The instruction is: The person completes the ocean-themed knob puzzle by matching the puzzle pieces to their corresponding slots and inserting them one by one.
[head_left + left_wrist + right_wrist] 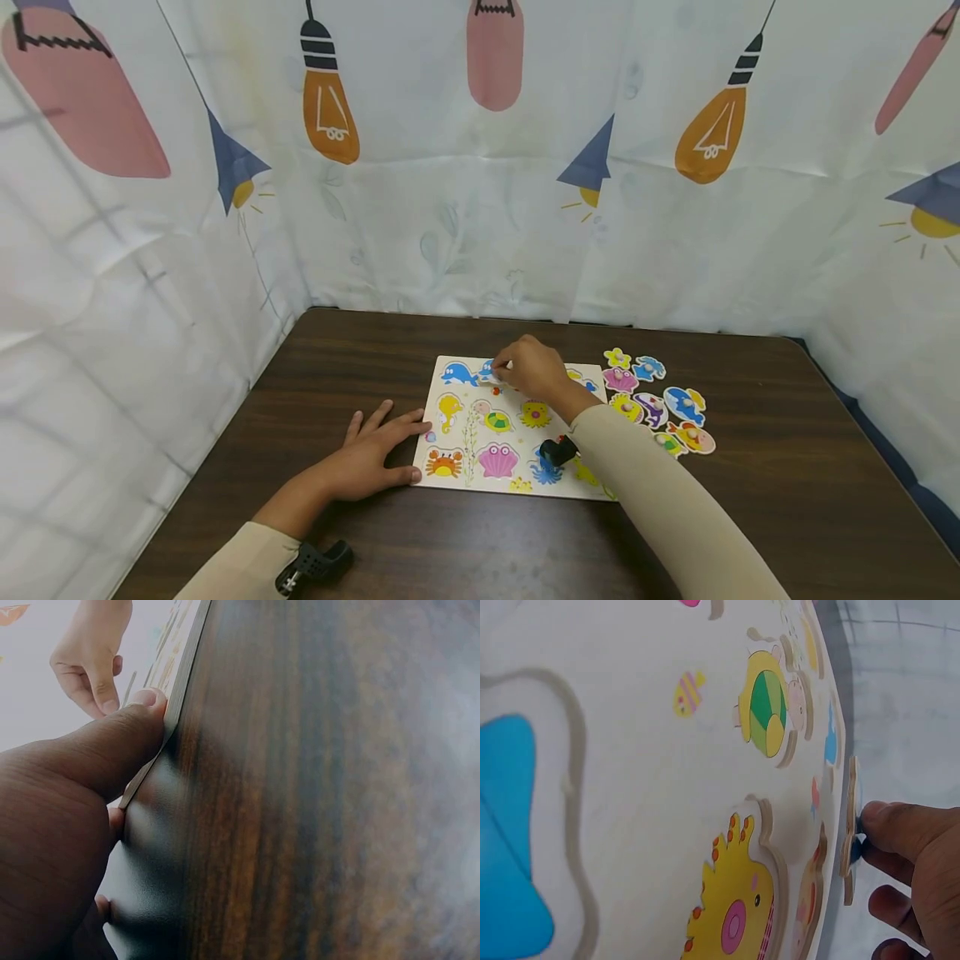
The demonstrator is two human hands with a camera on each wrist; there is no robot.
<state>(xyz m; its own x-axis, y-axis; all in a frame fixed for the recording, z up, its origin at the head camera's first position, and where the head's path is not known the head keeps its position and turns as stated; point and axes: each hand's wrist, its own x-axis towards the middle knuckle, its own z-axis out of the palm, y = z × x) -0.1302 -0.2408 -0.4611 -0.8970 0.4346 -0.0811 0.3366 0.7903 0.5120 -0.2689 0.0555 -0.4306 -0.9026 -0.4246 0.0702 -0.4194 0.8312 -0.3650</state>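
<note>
My right hand (531, 367) pinches a small wooden puzzle piece (486, 372) with blue on it, over the top row of a white sea-animal puzzle board (521, 442). In the right wrist view the thumb and finger hold the piece (850, 825) by a blue knob, edge-on beside the board. My left hand (382, 454) lies spread at the board's left edge, thumb and fingertips against it. The left wrist view has that thumb (127, 742) on the board's corner. Pictures on the board include a crab, a pink shell, a turtle and a yellow seahorse.
Several loose knobbed pieces lie right of the board, among them a pink shell (620, 380), a yellow star (617, 358) and a blue whale (682, 404). The dark wooden table (480, 550) meets a printed white curtain (420, 250) behind. My right forearm crosses the board's lower right.
</note>
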